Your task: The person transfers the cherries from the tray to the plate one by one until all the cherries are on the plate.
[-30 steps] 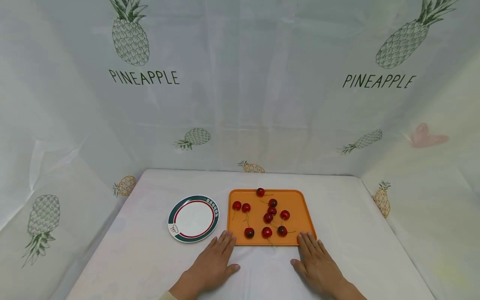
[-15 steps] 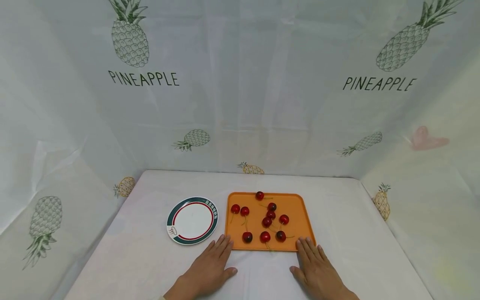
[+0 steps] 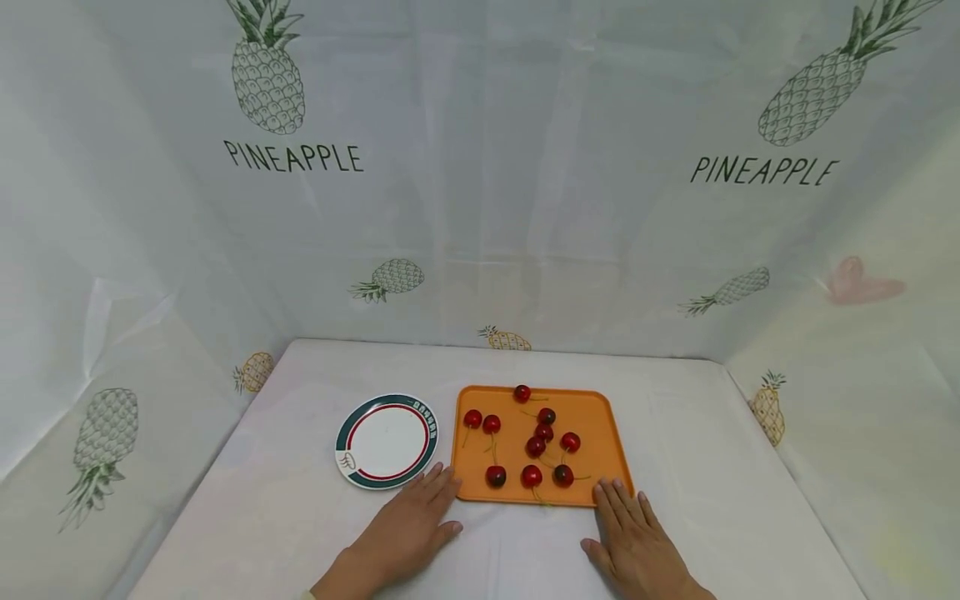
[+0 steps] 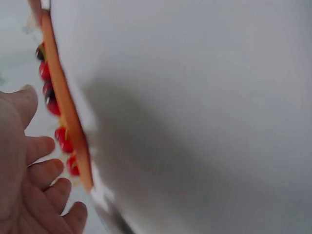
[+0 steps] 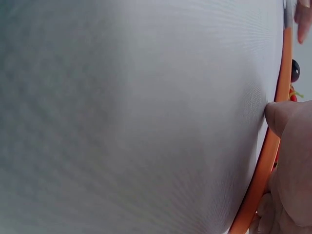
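Observation:
An orange rectangular tray lies on the white-covered table, with several red and dark cherries with green stems scattered across it. To its left is a round white plate with a green rim and a red ring. My left hand, fingers extended, is between the plate's lower right rim and the tray's near left corner; whether it touches either is unclear. In the left wrist view its fingers are slightly bent and hold nothing. My right hand lies with straight fingers at the tray's near right corner, fingertips over the edge.
A white sheet printed with pineapples hangs behind the table and along both sides. White cloth covers the table left of the plate and right of the tray.
My left hand has shifted left, from the tray's near left corner toward the plate. The right hand stays at its corner. The whole head view has shifted slightly; cherries and plate keep their places.

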The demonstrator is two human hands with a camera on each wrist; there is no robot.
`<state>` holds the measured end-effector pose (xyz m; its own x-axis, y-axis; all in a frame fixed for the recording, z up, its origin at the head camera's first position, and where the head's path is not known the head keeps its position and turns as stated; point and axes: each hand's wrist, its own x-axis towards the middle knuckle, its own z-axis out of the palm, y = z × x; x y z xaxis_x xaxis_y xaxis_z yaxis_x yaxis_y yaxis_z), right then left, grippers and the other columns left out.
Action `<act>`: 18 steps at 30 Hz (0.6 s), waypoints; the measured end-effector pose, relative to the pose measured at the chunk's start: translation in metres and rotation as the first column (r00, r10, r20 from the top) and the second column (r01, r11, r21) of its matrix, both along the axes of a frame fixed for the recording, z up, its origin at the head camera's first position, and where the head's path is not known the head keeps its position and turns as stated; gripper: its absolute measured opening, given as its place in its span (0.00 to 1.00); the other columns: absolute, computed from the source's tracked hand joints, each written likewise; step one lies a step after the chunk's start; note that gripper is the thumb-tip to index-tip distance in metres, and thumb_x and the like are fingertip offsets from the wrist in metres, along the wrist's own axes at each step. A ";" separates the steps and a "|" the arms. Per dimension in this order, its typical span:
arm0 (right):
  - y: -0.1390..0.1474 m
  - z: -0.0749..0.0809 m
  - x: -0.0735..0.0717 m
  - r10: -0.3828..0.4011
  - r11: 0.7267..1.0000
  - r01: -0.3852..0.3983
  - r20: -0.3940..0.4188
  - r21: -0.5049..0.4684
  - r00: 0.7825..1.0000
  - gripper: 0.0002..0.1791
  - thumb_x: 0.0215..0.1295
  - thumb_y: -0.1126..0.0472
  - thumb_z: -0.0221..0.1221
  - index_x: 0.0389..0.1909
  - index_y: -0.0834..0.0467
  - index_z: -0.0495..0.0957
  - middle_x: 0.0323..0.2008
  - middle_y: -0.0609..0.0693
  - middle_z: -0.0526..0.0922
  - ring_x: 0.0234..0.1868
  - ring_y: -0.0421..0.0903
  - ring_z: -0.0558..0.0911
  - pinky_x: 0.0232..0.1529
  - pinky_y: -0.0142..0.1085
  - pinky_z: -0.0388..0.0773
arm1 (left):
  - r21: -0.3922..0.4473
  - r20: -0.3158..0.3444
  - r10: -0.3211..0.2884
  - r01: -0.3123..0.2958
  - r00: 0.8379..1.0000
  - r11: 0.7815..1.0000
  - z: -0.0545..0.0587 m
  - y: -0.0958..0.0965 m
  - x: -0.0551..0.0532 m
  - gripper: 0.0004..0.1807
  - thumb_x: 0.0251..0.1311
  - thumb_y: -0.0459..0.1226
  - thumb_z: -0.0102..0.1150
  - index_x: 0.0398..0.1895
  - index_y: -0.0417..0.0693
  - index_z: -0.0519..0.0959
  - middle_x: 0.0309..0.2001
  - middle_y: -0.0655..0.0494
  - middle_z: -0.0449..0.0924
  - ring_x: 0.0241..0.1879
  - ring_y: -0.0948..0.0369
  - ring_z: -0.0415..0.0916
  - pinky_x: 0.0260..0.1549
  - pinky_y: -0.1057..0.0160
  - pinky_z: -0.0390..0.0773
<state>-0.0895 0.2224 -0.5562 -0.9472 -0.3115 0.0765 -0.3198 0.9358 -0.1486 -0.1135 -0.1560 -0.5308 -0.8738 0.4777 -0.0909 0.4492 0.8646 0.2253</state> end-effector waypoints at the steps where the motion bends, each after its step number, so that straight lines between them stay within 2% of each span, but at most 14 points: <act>1: 0.000 0.000 0.000 0.000 1.000 0.000 0.005 -0.004 1.000 0.45 0.73 0.37 0.58 0.77 0.65 0.65 0.79 0.62 0.65 0.81 0.62 0.61 0.83 0.45 0.25 | 0.023 -0.031 0.013 -0.013 0.999 1.000 0.004 -0.004 -0.002 0.37 0.76 0.60 0.50 0.80 0.53 0.67 0.81 0.55 0.62 0.82 0.52 0.57 0.78 0.46 0.62; 3: 0.001 0.000 -0.001 0.001 1.000 -0.001 0.009 -0.007 1.000 0.45 0.73 0.36 0.58 0.77 0.65 0.65 0.79 0.63 0.65 0.81 0.63 0.61 0.84 0.53 0.36 | 0.087 -0.081 0.068 -0.061 0.994 0.994 0.016 -0.013 -0.006 0.33 0.76 0.55 0.55 0.78 0.52 0.70 0.79 0.53 0.66 0.79 0.51 0.62 0.76 0.46 0.66; 5: 0.001 0.000 -0.001 0.004 1.000 -0.004 0.000 -0.005 1.000 0.45 0.73 0.36 0.58 0.77 0.65 0.66 0.78 0.63 0.66 0.80 0.64 0.62 0.84 0.56 0.40 | 0.168 -0.106 0.153 -0.134 0.983 0.977 0.028 -0.025 -0.015 0.31 0.74 0.50 0.60 0.77 0.52 0.72 0.77 0.51 0.69 0.77 0.49 0.66 0.74 0.45 0.69; 9: 0.002 0.001 -0.002 -0.003 1.000 0.003 0.013 0.004 1.000 0.46 0.73 0.35 0.57 0.78 0.65 0.65 0.79 0.62 0.65 0.81 0.62 0.62 0.84 0.52 0.35 | 0.279 -0.104 0.304 -0.266 0.947 0.923 0.043 -0.055 -0.036 0.32 0.71 0.43 0.66 0.77 0.50 0.71 0.75 0.46 0.71 0.74 0.44 0.69 0.71 0.42 0.71; 15: 0.001 0.003 -0.004 -0.016 0.999 0.012 0.097 0.044 0.995 0.47 0.74 0.35 0.57 0.79 0.65 0.63 0.80 0.62 0.62 0.82 0.62 0.59 0.80 0.63 0.50 | 0.277 -0.051 0.408 -0.380 0.911 0.883 0.048 -0.103 -0.066 0.38 0.67 0.37 0.69 0.79 0.45 0.67 0.74 0.36 0.70 0.74 0.36 0.66 0.70 0.35 0.69; 18: 0.000 0.004 -0.005 -0.013 0.998 0.006 0.118 0.055 0.993 0.47 0.74 0.34 0.56 0.79 0.65 0.63 0.80 0.63 0.62 0.82 0.63 0.59 0.80 0.65 0.50 | 0.258 -0.014 0.454 -0.436 0.891 0.862 0.047 -0.121 -0.076 0.41 0.65 0.35 0.70 0.80 0.44 0.65 0.73 0.32 0.69 0.73 0.33 0.65 0.68 0.32 0.69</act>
